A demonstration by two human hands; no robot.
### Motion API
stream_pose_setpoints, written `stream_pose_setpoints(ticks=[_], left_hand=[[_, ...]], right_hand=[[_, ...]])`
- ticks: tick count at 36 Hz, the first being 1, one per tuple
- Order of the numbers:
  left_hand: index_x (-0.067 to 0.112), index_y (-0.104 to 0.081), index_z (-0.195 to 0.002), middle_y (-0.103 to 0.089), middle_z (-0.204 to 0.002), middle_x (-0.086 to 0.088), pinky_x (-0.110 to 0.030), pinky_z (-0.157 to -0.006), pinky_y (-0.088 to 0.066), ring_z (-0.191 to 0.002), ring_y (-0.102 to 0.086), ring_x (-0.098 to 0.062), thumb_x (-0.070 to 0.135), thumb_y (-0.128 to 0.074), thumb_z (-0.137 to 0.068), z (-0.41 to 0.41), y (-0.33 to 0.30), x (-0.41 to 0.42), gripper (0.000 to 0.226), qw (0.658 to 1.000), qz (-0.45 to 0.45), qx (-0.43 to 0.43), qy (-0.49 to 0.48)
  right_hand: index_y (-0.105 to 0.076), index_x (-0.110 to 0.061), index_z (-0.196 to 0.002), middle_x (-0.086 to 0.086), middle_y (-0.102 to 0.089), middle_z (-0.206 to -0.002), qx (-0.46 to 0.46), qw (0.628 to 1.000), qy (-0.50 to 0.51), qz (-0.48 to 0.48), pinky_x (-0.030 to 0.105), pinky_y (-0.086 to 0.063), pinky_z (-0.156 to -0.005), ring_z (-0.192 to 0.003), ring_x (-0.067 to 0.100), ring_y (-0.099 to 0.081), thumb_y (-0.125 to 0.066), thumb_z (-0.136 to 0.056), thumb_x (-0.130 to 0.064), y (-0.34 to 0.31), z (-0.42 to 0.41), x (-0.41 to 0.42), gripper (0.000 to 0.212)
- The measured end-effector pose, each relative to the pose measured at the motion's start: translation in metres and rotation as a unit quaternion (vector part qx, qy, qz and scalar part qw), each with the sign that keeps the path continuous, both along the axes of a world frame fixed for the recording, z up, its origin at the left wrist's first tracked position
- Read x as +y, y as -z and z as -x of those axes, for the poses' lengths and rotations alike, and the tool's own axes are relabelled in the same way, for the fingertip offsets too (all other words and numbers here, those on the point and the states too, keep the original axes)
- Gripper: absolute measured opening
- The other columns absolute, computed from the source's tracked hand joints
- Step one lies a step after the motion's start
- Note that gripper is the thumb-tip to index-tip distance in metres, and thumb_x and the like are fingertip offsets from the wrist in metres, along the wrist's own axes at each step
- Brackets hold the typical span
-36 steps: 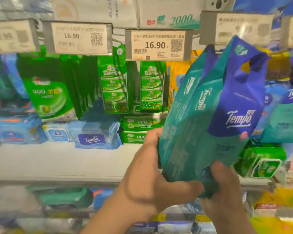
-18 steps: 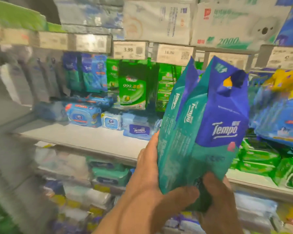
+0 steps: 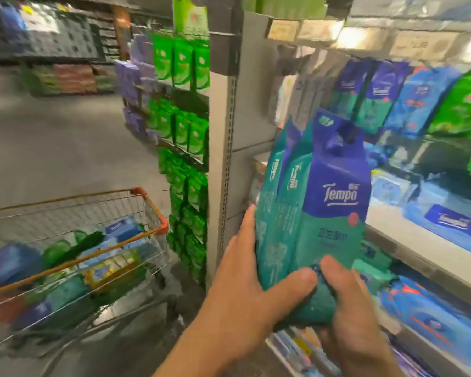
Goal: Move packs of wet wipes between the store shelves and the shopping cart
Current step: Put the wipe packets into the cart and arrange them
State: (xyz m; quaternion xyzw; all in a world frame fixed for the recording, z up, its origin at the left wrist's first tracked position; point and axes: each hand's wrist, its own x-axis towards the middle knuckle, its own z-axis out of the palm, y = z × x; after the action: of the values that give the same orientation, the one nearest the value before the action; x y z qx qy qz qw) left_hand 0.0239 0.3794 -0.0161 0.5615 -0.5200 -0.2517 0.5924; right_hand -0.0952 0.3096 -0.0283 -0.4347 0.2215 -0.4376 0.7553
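Note:
A tall teal and blue Tempo multipack of wet wipes (image 3: 316, 213) stands upright in both my hands at the centre right. My left hand (image 3: 245, 278) grips its left side, thumb wrapped across the bottom front. My right hand (image 3: 348, 311) holds it from below, thumb curled up on the lower front. The wire shopping cart (image 3: 150, 202) with an orange rim stands at the lower left, apart from the pack, and holds several blue, green and yellow packs. The store shelf (image 3: 408, 240) with more blue Tempo packs runs along the right.
A grey shelf upright (image 3: 226, 148) stands between cart and pack. Green pouches (image 3: 185, 131) hang on the end rack beside it. Blue and green packs (image 3: 397, 99) hang above the shelf. Grey aisle floor (image 3: 60, 137) stretches out to the left.
My view has swung left from the shelf front toward the aisle, so the cart now shows. The pack stays upright in both hands with the same grip.

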Motion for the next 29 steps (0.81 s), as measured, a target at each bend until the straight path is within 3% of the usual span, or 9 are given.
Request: stream_pose_setpoints(ticks=[4, 9, 12, 16, 20, 24, 26, 29], left_hand=[[0.061, -0.038, -0.134, -0.062, -0.134, 0.013, -0.048, -0.101, -0.05, -0.122, -0.061, -0.012, 0.059, -0.074, -0.071, -0.048, 0.015, 0.018, 0.073, 0.996, -0.004, 0.06, -0.069], [0.063, -0.046, -0.121, -0.067, -0.124, 0.017, -0.042, -0.096, -0.054, -0.113, -0.065, -0.006, 0.055, -0.075, -0.068, -0.107, 0.032, 0.035, 0.061, 0.978, -0.009, 0.109, -0.176], [0.048, -0.052, -0.125, -0.068, -0.125, 0.008, -0.05, -0.097, -0.053, -0.115, -0.066, -0.015, 0.049, -0.079, -0.068, -0.145, 0.042, 0.039, 0.064, 0.963, -0.016, 0.158, -0.217], [0.044, -0.057, -0.118, -0.071, -0.119, 0.007, -0.049, -0.094, -0.055, -0.111, -0.069, -0.017, 0.045, -0.082, -0.06, -0.197, 0.049, 0.037, 0.063, 0.94, -0.026, 0.196, -0.278], [0.027, -0.053, -0.122, -0.073, -0.114, 0.003, -0.046, -0.088, -0.058, -0.106, -0.071, -0.019, 0.04, -0.086, -0.05, -0.247, 0.051, 0.031, 0.08, 0.91, -0.024, 0.232, -0.343], [0.022, -0.054, -0.127, -0.073, -0.115, 0.0, -0.044, -0.085, -0.059, -0.104, -0.072, -0.021, 0.036, -0.089, -0.05, -0.29, 0.051, 0.028, 0.086, 0.888, -0.027, 0.254, -0.383], [0.022, -0.056, -0.127, -0.073, -0.116, 0.001, -0.044, -0.087, -0.058, -0.104, -0.072, -0.021, 0.039, -0.088, -0.051, -0.309, 0.054, 0.028, 0.084, 0.877, -0.04, 0.253, -0.406], [0.022, -0.056, -0.125, -0.074, -0.113, 0.002, -0.046, -0.089, -0.058, -0.102, -0.073, -0.02, 0.043, -0.087, -0.047, -0.335, 0.058, 0.029, 0.086, 0.851, -0.043, 0.28, -0.443]], right_hand=[[-0.077, -0.013, -0.11, 0.024, -0.075, -0.108, 0.01, 0.995, -0.098, -0.019, 0.041, -0.062, -0.065, -0.091, 0.039, -0.075, -0.098, -0.031, -0.053, 0.007, -0.062, 0.007, 0.091], [-0.066, -0.009, -0.13, 0.025, -0.069, -0.124, 0.045, 0.979, -0.184, -0.072, 0.051, -0.059, -0.086, -0.11, 0.043, -0.069, -0.098, -0.043, -0.051, 0.027, -0.139, 0.006, 0.102], [-0.064, -0.008, -0.131, 0.023, -0.07, -0.124, 0.064, 0.969, -0.225, -0.073, 0.048, -0.06, -0.085, -0.111, 0.041, -0.069, -0.096, -0.042, -0.054, 0.037, -0.187, 0.002, 0.105], [-0.068, -0.008, -0.126, 0.022, -0.072, -0.119, 0.077, 0.953, -0.285, -0.066, 0.053, -0.06, -0.088, -0.108, 0.041, -0.071, -0.096, -0.037, -0.057, 0.047, -0.249, -0.007, 0.106], [-0.071, -0.007, -0.121, 0.023, -0.074, -0.112, 0.083, 0.933, -0.343, -0.066, 0.053, -0.061, -0.083, -0.098, 0.039, -0.074, -0.088, -0.049, -0.042, 0.051, -0.307, -0.018, 0.081], [-0.073, -0.01, -0.119, 0.021, -0.075, -0.111, 0.098, 0.916, -0.384, -0.066, 0.05, -0.063, -0.078, -0.095, 0.037, -0.075, -0.079, -0.06, -0.04, 0.056, -0.36, -0.031, 0.066], [-0.077, -0.015, -0.111, 0.016, -0.077, -0.107, 0.114, 0.904, -0.408, -0.057, 0.044, -0.063, -0.074, -0.093, 0.031, -0.076, -0.077, -0.067, -0.034, 0.061, -0.384, -0.037, 0.047], [-0.069, -0.018, -0.122, 0.012, -0.077, -0.11, 0.154, 0.873, -0.463, -0.028, 0.046, -0.061, -0.076, -0.098, 0.031, -0.075, -0.077, -0.068, -0.04, 0.065, -0.416, -0.041, 0.059]])
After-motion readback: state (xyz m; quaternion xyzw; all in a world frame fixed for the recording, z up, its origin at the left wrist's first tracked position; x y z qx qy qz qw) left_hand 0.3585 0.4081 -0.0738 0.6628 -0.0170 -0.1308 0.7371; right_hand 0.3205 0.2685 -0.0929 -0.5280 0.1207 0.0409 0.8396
